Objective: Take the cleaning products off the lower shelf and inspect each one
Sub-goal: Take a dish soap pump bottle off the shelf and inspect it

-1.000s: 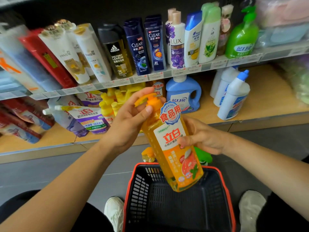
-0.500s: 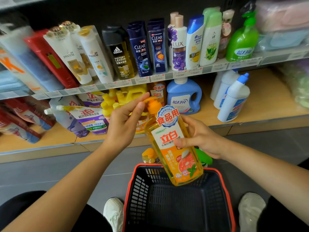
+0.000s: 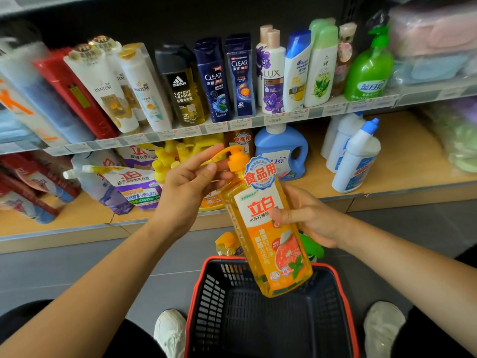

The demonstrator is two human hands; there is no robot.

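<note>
We were inspecting the orange bottle [image 3: 271,254]; our right hand [image 3: 309,218] wrapped its middle; our left hand [image 3: 185,187] laid near-straight fingers [image 3: 204,156] on the pump [image 3: 233,157]; next, likely turning it, gripping firmly.

Bare hands [image 3: 185,192] and forearms [image 3: 103,293], black trousers [image 3: 25,329], white sneakers [image 3: 169,332].
</note>
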